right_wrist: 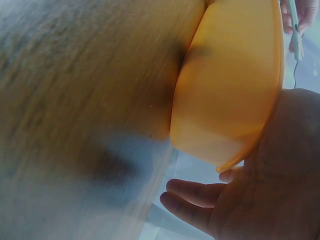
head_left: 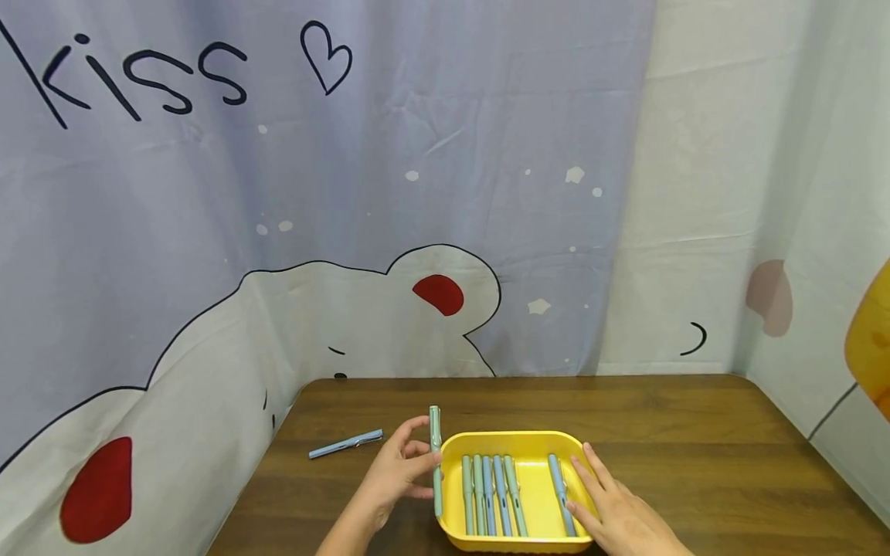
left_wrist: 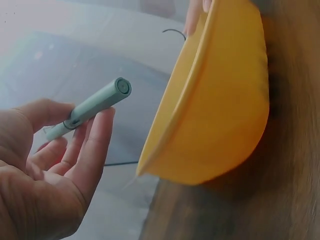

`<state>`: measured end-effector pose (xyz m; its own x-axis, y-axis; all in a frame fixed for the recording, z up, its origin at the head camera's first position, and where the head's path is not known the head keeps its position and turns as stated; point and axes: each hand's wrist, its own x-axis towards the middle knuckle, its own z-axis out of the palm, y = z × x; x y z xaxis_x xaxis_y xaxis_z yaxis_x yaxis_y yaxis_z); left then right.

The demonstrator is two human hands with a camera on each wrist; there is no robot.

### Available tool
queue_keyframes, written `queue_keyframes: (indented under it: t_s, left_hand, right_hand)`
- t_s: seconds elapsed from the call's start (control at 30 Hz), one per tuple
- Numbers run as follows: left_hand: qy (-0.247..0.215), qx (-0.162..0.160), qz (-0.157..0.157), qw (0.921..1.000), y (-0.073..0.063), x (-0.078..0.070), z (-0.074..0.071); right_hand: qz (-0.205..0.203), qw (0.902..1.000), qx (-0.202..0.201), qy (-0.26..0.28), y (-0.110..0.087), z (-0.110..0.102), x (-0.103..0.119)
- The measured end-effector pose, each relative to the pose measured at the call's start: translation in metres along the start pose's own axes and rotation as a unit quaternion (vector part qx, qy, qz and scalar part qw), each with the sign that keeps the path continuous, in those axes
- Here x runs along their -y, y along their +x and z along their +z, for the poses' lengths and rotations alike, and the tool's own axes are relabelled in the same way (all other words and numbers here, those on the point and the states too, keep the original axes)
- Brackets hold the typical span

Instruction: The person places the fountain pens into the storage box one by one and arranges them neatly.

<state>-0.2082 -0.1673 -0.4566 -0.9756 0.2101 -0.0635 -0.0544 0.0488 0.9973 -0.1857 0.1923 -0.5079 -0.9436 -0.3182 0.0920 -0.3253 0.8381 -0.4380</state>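
My left hand [head_left: 398, 471] pinches a light green capped pen [head_left: 435, 432] between thumb and fingers, holding it upright beside the left rim of a yellow tray [head_left: 514, 442]. In the left wrist view the green pen [left_wrist: 97, 104] points one end toward the camera, outside the tray wall [left_wrist: 215, 110]. My right hand [head_left: 619, 510] rests on the tray's right rim with fingers extended, some reaching over the inside. Within the tray, several green and blue pens [head_left: 502, 494] lie side by side at the left, and one blue pen [head_left: 562, 494] lies apart near the right hand.
Another blue pen [head_left: 346, 444] lies on the wooden table [head_left: 667, 417], left of the tray and beyond my left hand. A printed curtain [head_left: 542, 232] hangs behind the table's back edge and along its sides.
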Motion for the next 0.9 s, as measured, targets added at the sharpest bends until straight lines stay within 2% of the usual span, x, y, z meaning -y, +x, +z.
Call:
queue_keyframes:
  t_s: [0.37,0.63,0.9]
  left_hand:
    - [-0.05,-0.007,0.003,0.9987,0.013,0.01,0.03]
    - [-0.05,0.008,0.008,0.9987,0.02,0.015,0.052]
    - [-0.059,-0.014,-0.003,0.9981,0.028,0.022,0.074]
  right_hand:
    - [0.005,1.0,0.004,-0.001,0.0,0.0,0.0]
    - [0.011,0.9999,0.0,-0.006,-0.001,0.0,0.0]
    - [0.013,0.9999,0.001,-0.003,-0.001,0.0,0.001]
